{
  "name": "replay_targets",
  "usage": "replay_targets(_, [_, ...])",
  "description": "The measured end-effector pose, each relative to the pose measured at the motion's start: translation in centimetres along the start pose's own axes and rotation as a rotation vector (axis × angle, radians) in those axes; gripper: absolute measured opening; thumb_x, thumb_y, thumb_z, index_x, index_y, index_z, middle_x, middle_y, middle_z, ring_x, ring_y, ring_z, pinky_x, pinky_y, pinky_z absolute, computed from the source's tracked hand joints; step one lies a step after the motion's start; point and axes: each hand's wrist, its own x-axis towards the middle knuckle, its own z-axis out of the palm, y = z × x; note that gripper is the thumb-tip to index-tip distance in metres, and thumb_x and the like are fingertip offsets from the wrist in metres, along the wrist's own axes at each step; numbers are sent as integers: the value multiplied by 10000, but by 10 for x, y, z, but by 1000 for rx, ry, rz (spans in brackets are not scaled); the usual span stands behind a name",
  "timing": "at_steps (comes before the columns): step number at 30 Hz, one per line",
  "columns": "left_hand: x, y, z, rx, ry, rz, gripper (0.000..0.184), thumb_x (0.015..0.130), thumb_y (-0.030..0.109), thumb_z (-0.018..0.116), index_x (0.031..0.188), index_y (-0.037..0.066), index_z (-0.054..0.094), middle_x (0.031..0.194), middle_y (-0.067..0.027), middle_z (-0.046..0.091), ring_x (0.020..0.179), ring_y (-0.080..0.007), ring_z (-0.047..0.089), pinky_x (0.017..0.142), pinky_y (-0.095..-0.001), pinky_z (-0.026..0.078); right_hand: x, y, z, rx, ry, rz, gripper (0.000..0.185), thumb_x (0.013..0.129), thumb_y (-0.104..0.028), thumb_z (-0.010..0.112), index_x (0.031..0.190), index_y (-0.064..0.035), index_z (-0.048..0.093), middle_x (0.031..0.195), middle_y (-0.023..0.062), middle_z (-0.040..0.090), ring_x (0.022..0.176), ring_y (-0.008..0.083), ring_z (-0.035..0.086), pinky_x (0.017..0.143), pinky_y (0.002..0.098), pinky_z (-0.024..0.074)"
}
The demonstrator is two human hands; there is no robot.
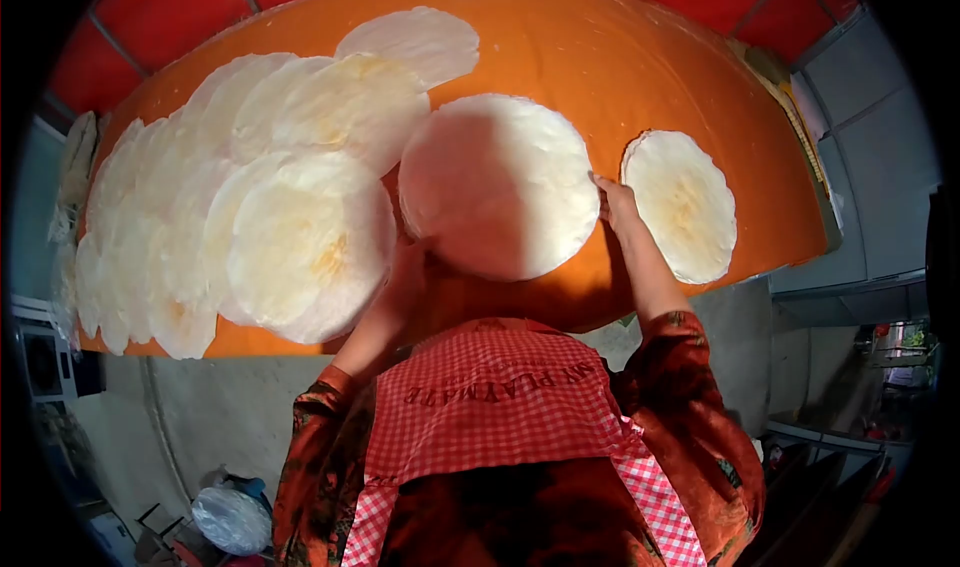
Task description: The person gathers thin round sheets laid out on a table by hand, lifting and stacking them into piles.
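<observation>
Checked apron is worn nearest. On orange table, flatbread pile is flanked by right hand, fingers bent at rim, and shadowed left hand; whether either pinches cannot be told. Even, light pressure is advised.

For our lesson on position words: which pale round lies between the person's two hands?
The middle round, between the left hand and right hand; the overlapping rounds spread to its left, the separate round sits to its right.

Left hand and right hand at a pale disc's edges (partly shadowed).
</observation>
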Motion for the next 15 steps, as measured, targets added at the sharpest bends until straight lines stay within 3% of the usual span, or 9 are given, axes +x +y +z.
replay_targets(1, [-5, 2, 9, 40, 77, -10, 333, 852, 75, 599, 1179, 40, 549, 1025, -112, 646, 881, -261, 641, 737, -368, 556, -1, -10, 8, 142, 49, -74, 320, 816, -227, 757, 956, 47, 667, 907, 160, 696, 700, 265, 661, 648, 386, 559])
replay_targets(4, [-5, -3, 11, 122, 226, -30, 228, 850, 60, 588, 1075, 34, 566, 945, -107, 652, 804, -244, 644, 657, -345, 547, 35, -26, 18, 55, 60, -109, 340, 803, -201, 765, 971, 74, 655, 923, 182, 692, 721, 274, 665, 650, 392, 559])
replay_targets(6, [15, -20, -18, 135, 206, -25, 128, 858, 60, 583, 984, 34, 578, 898, -105, 651, 749, -245, 641, 600, -329, 529, 44, -45, 28, -37, 44, -87, 379, 788, -166, 770, 1012, 107, 634, 963, 202, 685, 779, 281, 672, 691, 393, 559])
replay_targets(8, [10, -15, 0, 171, 358, -20, 118, 842, 20, 584, 946, 73, 567, 845, -60, 633, 656, -180, 593, 540, -312, 498, 43, -64, 39, -163, 31, -35, 390, 792, -156, 763, 1034, 118, 626, 985, 207, 681, 805, 285, 675, 709, 397, 558])
replay_targets(12, [10, -22, 5, 114, 451, 121, 107, 850, 18, 574, 927, 91, 564, 795, -29, 602, 639, -150, 563, 540, -294, 492, 62, -60, 25, -71, -333, -81, 386, 783, -86, 706, 1116, 90, 622, 1098, 189, 664, 954, 303, 655, 844, 397, 531])
replay_targets(13, [14, -25, -1, 76, 447, 176, 104, 852, 21, 574, 926, 95, 565, 794, -25, 600, 651, -148, 567, 543, -296, 492, 56, -59, 16, -36, -434, -86, 444, 781, -50, 645, 1201, 78, 580, 1218, 175, 616, 1120, 290, 587, 986, 382, 447])
replay_targets(15, [13, -24, -18, 80, 481, 155, 92, 862, 29, 567, 936, 84, 561, 834, -42, 622, 703, -161, 599, 576, -317, 519, -12, -68, 9, -177, -289, 36, 486, 804, -86, 613, 1261, 61, 540, 1282, 163, 577, 1193, 280, 533, 1034, 373, 395])
